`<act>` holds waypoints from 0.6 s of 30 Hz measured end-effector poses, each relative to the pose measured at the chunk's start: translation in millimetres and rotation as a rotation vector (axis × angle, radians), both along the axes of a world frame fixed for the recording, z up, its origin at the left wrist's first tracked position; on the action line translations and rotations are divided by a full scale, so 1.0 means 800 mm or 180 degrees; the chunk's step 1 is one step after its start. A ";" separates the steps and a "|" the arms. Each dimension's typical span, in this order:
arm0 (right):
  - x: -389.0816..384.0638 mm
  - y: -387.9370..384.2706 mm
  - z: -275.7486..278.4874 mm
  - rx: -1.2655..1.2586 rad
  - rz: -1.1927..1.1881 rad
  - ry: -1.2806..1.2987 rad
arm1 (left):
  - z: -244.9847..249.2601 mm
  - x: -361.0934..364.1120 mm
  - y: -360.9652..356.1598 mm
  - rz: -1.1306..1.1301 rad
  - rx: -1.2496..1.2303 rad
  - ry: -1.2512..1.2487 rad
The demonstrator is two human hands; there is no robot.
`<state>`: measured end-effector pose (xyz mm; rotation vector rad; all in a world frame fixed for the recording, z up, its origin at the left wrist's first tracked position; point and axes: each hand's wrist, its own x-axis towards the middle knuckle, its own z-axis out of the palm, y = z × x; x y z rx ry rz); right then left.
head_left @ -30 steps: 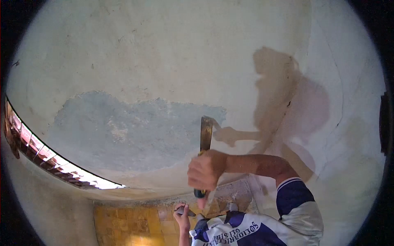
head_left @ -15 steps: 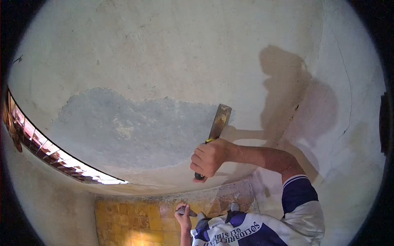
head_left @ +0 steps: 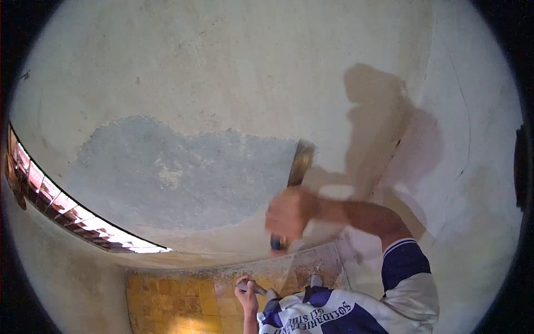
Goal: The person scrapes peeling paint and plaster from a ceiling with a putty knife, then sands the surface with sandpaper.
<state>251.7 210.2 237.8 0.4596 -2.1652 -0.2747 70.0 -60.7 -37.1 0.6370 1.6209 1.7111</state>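
Note:
My right hand [head_left: 289, 214], blurred by motion, is closed around the handle of a scraper [head_left: 301, 162]. The scraper's flat, worn metal blade points up, its tip at the right end of a rough grey patch [head_left: 217, 172] on the pale wall. Whether the tip touches the wall is hard to tell. Low in the view, near my body, my left hand [head_left: 247, 300] has its fingers curled around a small grey piece [head_left: 257, 288] whose kind I cannot make out.
A barred window opening [head_left: 83, 217] curves along the left. Yellow-brown floor tiles [head_left: 172, 295] lie below, with my feet near the wall's base. A second wall [head_left: 478, 111] with a thin crack meets this one at the right. My shadow [head_left: 378, 111] falls near that corner.
My right hand has shifted slightly right and the scraper has turned a little more upright. The view has moved slightly. My left hand keeps its grip low down.

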 end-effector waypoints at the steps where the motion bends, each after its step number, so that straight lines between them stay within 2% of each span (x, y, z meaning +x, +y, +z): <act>1: -0.002 0.006 0.001 0.0914 -0.0356 0.0223 | -0.008 -0.003 -0.002 -0.0025 0.0151 0.0086; 4: -0.001 -0.027 -0.017 0.0304 -0.0319 0.0120 | -0.030 -0.014 -0.003 0.0158 0.0396 0.0338; 7: -0.010 -0.079 -0.031 0.0725 0.0146 -0.0022 | -0.022 -0.023 0.006 0.0163 0.0465 0.0305; 8: -0.011 -0.062 -0.024 0.0744 0.0019 0.0094 | -0.016 -0.028 0.004 0.0107 0.0456 0.0253; 10: -0.013 -0.027 -0.009 0.0777 -0.0242 0.0319 | -0.046 -0.049 -0.003 -0.0001 0.0541 0.0061; 11: -0.001 0.003 -0.002 0.0481 -0.0699 0.0486 | -0.057 -0.057 -0.007 -0.0061 0.0586 -0.0042; 14: 0.015 -0.014 0.024 0.0354 -0.1505 0.0462 | -0.031 -0.071 -0.010 -0.0123 0.0264 0.0671; 15: 0.004 -0.017 -0.006 0.0355 -0.0731 0.0673 | -0.031 -0.081 -0.008 -0.0188 0.0187 0.0615; 17: -0.005 -0.035 -0.030 -0.0301 -0.0653 -0.0893 | -0.038 -0.092 -0.015 -0.0319 -0.0002 0.0473; 18: -0.003 -0.026 -0.016 -0.0139 -0.0853 -0.0654 | -0.037 -0.092 -0.010 -0.0225 0.0083 0.0411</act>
